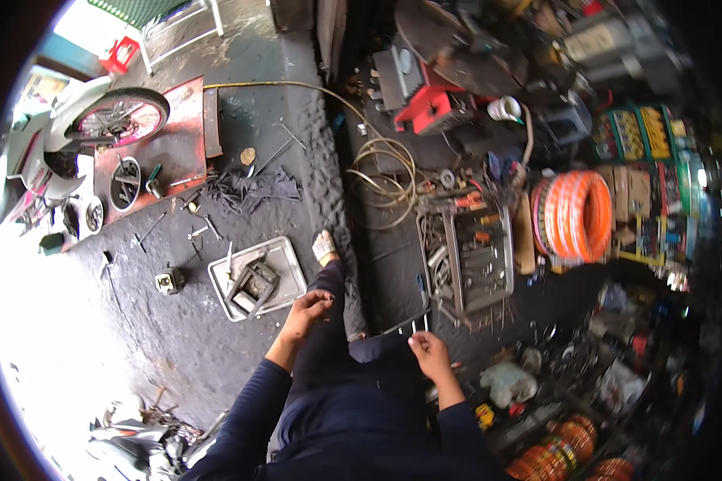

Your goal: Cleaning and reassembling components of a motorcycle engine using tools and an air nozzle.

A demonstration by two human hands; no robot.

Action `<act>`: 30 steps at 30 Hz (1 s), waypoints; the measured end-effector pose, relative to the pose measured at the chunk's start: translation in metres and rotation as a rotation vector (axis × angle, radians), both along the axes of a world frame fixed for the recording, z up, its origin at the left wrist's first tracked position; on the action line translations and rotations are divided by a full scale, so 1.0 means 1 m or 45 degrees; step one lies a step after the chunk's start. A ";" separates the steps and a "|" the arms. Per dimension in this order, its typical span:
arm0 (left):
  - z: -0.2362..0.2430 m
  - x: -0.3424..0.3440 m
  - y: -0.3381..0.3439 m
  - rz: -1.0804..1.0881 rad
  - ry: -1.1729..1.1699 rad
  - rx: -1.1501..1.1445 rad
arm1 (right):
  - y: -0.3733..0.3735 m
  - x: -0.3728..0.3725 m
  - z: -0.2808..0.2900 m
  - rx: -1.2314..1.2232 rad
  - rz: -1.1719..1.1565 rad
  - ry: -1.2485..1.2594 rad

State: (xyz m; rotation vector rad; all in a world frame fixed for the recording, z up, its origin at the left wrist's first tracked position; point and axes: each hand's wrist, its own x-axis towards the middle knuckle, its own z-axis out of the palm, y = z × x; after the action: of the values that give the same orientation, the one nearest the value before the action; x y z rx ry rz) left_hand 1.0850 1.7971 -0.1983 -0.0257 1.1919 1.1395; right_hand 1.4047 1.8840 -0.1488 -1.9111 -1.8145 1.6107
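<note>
My left hand (pixel 306 315) is raised over my left thigh, fingers curled in. Anything inside them is too small or hidden to make out. Next to my right knee, my right hand (pixel 431 354) has its thumb and fingers drawn together; what they may pinch cannot be told. Slim pale metal pieces (pixel 414 326) show just beyond its fingertips, and I cannot tell whether they touch. On the floor ahead of my left hand lies a metal tray (pixel 290 258) holding a dark, frame-shaped metal part (pixel 253 286).
A motorbike (pixel 52 152) stands beside a red platform (pixel 186 120) at the far left. Wrenches (pixel 211 228) and a dark cloth (pixel 253 191) lie on the floor. To the right are a tool rack (pixel 477 256), orange-wrapped tyres (pixel 582 216) and a yellow hose (pixel 413 172).
</note>
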 end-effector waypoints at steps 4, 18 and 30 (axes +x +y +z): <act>-0.069 -0.022 0.043 0.389 -0.141 0.075 | 0.089 -0.053 -0.129 0.016 0.380 -0.133; -0.317 0.011 0.118 0.904 -0.194 0.026 | 0.337 -0.272 -0.575 -0.319 0.474 -0.034; -0.265 0.127 0.254 1.134 -0.464 0.490 | 0.251 -0.046 -0.275 -0.965 0.284 0.390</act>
State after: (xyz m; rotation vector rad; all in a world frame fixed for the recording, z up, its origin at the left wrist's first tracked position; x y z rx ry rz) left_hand 1.2124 2.0507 -0.4636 -0.4887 0.5999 2.0236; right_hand 1.3590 2.1349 -0.4241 -1.5326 -1.4399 2.7829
